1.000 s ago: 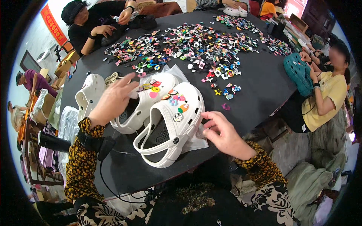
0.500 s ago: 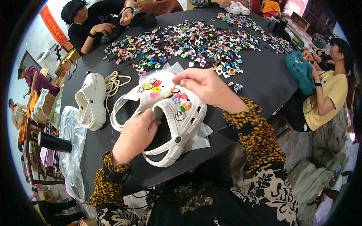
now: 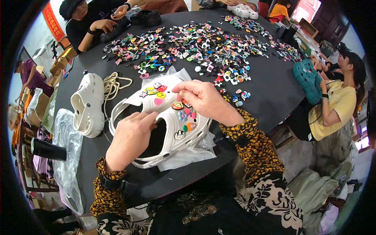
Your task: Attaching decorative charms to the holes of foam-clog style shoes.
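Observation:
Two white clogs lie side by side in front of me, the nearer white clog (image 3: 171, 135) overlapping the farther white clog (image 3: 135, 98). Colourful shoe charms (image 3: 190, 127) stud both uppers, among them a yellow smiley charm (image 3: 161, 95) and a carrot-shaped one. My left hand (image 3: 131, 137) grips the foot opening of the nearer clog, its fingertips hidden inside. Over that clog's toe, my right hand (image 3: 205, 100) is closed in a pinch; whatever its fingertips hold is hidden. Clear plastic (image 3: 188, 159) lies beneath the clogs.
Beyond the clogs spreads a big pile of charms (image 3: 207, 47). Another white clog (image 3: 98, 105), a cream cord (image 3: 113, 86), a plastic bag (image 3: 68, 156) and a black cylinder (image 3: 49, 149) are on my left. A person on the right holds a teal clog (image 3: 307, 82); others sit opposite.
The view has shifted slightly. The nearer clog has tipped a little, and my right hand's fingers have come down closer to its toe. My left hand keeps its grip.

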`<state>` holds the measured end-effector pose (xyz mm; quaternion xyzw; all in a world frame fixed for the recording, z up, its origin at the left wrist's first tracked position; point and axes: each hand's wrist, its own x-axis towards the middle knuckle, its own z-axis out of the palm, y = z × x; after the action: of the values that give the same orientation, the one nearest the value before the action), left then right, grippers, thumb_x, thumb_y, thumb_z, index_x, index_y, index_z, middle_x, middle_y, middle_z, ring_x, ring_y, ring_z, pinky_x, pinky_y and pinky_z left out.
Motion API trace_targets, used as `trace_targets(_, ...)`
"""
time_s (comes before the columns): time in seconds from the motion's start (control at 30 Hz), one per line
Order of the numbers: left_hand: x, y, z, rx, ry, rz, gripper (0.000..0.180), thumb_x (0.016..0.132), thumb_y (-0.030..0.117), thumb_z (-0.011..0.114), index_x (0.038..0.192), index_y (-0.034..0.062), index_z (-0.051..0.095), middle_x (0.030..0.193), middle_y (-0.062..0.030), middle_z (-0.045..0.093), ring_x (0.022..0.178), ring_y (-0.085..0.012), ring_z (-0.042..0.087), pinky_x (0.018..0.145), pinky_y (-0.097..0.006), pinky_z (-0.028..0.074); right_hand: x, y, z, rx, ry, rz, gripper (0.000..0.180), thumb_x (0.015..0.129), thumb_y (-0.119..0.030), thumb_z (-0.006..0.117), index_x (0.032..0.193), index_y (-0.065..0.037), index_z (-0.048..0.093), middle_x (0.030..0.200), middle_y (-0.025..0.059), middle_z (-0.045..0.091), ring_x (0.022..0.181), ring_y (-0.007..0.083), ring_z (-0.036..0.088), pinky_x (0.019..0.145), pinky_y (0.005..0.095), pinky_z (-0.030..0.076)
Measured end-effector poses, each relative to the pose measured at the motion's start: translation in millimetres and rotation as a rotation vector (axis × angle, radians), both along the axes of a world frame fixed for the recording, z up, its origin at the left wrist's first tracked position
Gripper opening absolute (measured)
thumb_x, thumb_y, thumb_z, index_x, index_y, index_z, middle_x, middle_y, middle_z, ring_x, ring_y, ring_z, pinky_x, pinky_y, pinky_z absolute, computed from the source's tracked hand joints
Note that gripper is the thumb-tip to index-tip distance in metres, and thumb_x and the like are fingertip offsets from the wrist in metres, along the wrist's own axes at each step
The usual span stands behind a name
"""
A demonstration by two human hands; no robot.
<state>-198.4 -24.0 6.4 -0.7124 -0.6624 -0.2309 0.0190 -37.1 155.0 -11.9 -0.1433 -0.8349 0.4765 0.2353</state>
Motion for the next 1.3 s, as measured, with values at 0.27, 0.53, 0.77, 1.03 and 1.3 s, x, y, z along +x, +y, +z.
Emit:
trace_targets(0.27,-1,1,-2,0.007,0.068,0.001,0.02,0.074,0.002,0.06,0.094,0.0022,0.059,0.074,-0.0092,0.061,0.074,-0.0282,0.061,0.065,-0.039,0.049,-9,-3,-7,-0.083,0.141,-0.06,0.018,0.091,-0.007,0.054,0.102,0.004,0.064,0.077,0.0085,0.065,0.07,0.0101,0.061,0.063,0.0259,0.049)
trace_targets(0.53,2,6,-4,0.031,0.079,-0.012,0.024,0.073,0.002,0.062,0.096,0.0012,0.06,0.075,-0.0104,0.061,0.074,-0.0286,0.061,0.065,-0.039,0.049,-5,-3,-3,0.031,0.154,0.024,0.019,0.095,-0.008,0.053,0.107,0.0,0.064,0.087,0.0068,0.067,0.082,0.0097,0.064,0.075,0.0229,0.051)
trace_targets(0.77,5,7,-5,0.049,0.122,-0.03,0.025,0.072,0.001,0.061,0.097,0.0019,0.059,0.075,-0.008,0.059,0.074,-0.026,0.06,0.066,-0.037,0.049,-11,-6,-2,0.183,0.168,0.024,0.018,0.094,-0.009,0.053,0.106,-0.001,0.064,0.081,0.0065,0.065,0.071,0.0119,0.063,0.067,0.0245,0.05)
trace_targets(1.03,12,6,-3,0.086,0.174,-0.068,0.028,0.073,0.002,0.059,0.101,0.0002,0.059,0.077,-0.008,0.058,0.076,-0.0244,0.06,0.069,-0.036,0.048,-13,-19,3,0.067,0.088,-0.152,0.018,0.09,-0.018,0.058,0.088,-0.001,0.062,0.073,0.0149,0.062,0.072,0.0329,0.06,0.067,0.0414,0.047)
trace_targets(1.3,18,6,2,0.081,0.188,-0.077,0.028,0.074,0.002,0.06,0.102,0.0003,0.059,0.077,-0.0071,0.057,0.075,-0.0232,0.058,0.068,-0.035,0.047,-16,-21,-7,0.536,0.286,-0.174,0.012,0.086,-0.016,0.061,0.086,-0.004,0.058,0.078,0.0118,0.06,0.078,0.0318,0.056,0.07,0.0417,0.044)
